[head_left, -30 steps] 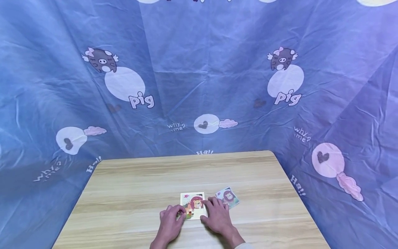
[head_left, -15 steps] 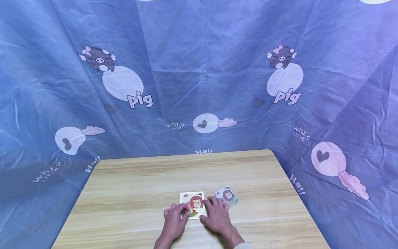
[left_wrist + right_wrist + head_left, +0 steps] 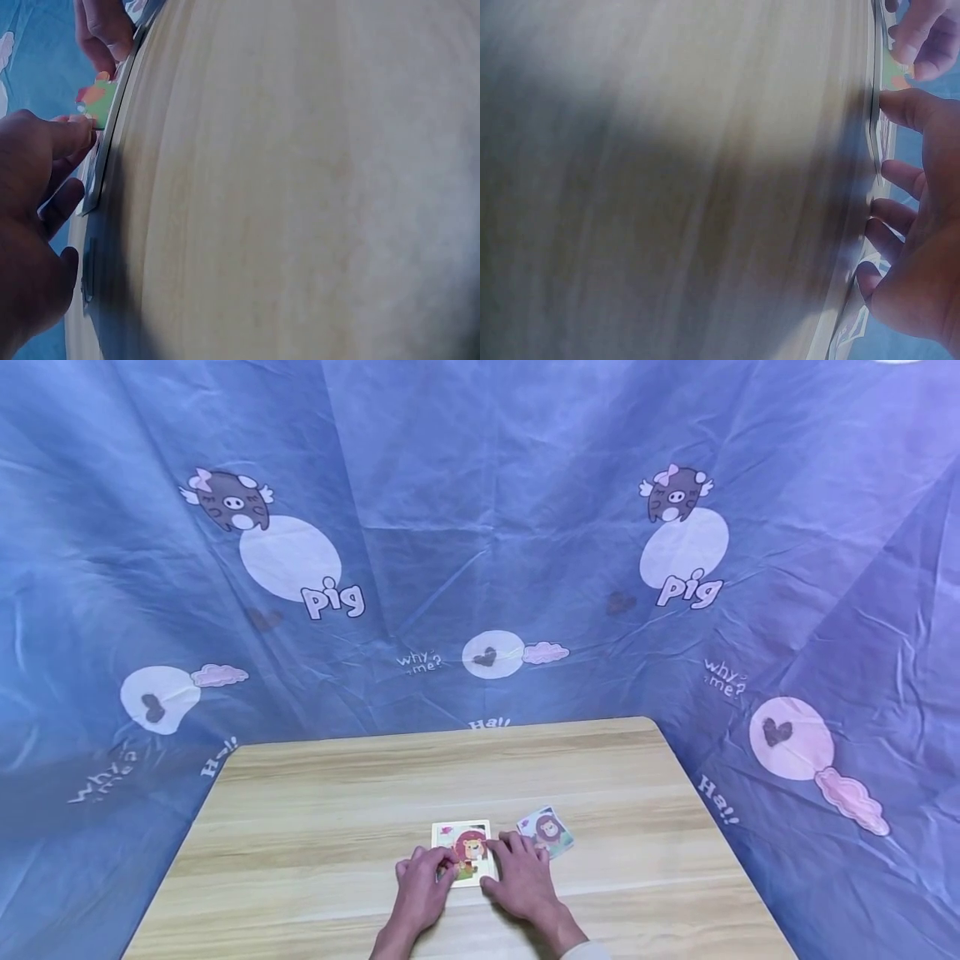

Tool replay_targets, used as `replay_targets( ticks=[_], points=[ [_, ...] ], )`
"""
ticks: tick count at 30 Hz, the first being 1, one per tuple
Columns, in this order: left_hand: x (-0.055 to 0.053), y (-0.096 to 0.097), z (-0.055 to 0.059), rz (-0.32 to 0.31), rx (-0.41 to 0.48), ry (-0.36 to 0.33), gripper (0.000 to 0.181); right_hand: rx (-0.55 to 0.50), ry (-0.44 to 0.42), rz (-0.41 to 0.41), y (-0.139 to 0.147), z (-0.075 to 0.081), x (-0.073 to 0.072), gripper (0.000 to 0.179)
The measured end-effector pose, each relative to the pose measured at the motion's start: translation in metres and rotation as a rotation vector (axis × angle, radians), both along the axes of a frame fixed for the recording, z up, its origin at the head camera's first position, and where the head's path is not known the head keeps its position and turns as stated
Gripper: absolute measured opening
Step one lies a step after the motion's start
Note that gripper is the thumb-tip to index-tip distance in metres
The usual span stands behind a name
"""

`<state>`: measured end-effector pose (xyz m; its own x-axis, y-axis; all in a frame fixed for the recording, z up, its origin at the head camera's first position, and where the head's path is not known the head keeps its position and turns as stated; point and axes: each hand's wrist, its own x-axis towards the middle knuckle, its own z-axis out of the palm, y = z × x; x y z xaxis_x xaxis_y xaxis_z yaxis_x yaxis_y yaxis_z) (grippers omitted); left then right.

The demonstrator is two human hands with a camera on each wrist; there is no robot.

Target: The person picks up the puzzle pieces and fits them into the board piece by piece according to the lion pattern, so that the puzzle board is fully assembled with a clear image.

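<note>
A small jigsaw puzzle with a lion picture lies in a cream puzzle tray (image 3: 461, 822) near the table's front. My left hand (image 3: 422, 887) is over the tray's lower left and pinches a green and orange puzzle piece (image 3: 102, 105) between thumb and fingertips. In the left wrist view this piece stands tilted up at the tray's near edge. My right hand (image 3: 525, 878) rests at the tray's right side, fingers spread, with the thumb at the lower right corner and the index fingertip higher on the edge. Bare tray bottom shows at the lower right of the picture.
A square card (image 3: 551, 828) with the same lion picture lies slanted right of the tray, partly beneath the right fingers in the head view. Both lie on a wood-grain table (image 3: 330, 810). A blue printed cloth (image 3: 427, 585) hangs behind and at both sides.
My left hand has moved slightly right with the puzzle piece, farther over the tray. The right hand has kept its place at the tray's edge. The head view has shifted a little.
</note>
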<state>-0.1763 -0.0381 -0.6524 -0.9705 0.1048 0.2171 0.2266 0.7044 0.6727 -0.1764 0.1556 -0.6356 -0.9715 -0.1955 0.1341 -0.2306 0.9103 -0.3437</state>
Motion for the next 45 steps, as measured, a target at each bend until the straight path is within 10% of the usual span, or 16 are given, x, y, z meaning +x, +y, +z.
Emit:
replay_targets(
  ticks=[15, 45],
  points=[
    [-0.0064, -0.0042, -0.0027, -0.017, -0.192, 0.216, 0.021, 0.008, 0.059, 0.001, -0.0021, -0.002, -0.0045, 0.058],
    [-0.0079, -0.0095, -0.0058, -0.015, -0.26, 0.168, 0.014, 0.033, 0.016, -0.021, -0.0067, -0.0033, -0.0091, 0.058]
  ],
)
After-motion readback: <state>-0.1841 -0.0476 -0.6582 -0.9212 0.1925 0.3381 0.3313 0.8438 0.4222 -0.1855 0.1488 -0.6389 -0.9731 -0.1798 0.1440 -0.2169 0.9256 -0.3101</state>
